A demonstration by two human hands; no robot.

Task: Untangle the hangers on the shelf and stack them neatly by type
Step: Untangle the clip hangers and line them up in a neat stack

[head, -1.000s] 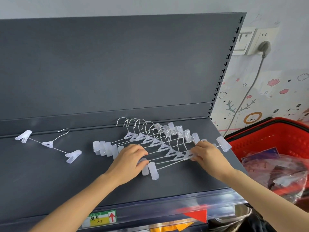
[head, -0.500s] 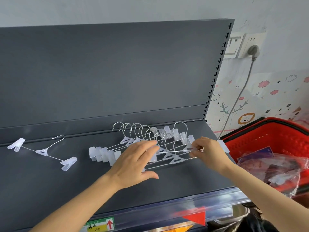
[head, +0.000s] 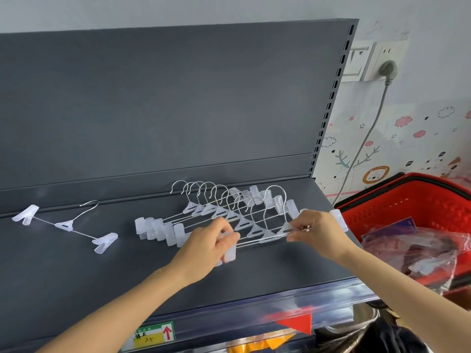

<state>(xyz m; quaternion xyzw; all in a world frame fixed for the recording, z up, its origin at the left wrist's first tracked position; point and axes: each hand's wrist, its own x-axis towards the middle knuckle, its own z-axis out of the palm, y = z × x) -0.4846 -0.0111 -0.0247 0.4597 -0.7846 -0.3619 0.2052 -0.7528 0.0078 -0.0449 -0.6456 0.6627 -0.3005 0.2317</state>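
Head view: a dark grey shelf [head: 76, 271] is seen from above.
Hanger bundle [head: 219, 212]: fanned at mid-shelf, hooks pointed to 12 o'clock.
Left hand [head: 211, 245]: curled round a translucent clip [head: 230, 249] at the bundle's 6 o'clock edge.
Right hand [head: 316, 230]: the front hanger [head: 274, 197] is pinched at its centre piece.
Lone hanger [head: 65, 224]: laid well apart, at the bundle's 9 o'clock.
Red basket [head: 407, 200]: at 3 o'clock, beside the shelf.

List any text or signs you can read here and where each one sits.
"2.5", handwritten, probably: price label on the shelf front edge.
Red up arrow: same label's right end.
Handwritten characters above it, green strip print: too blurred.
Packets in red basket: nothing legible.
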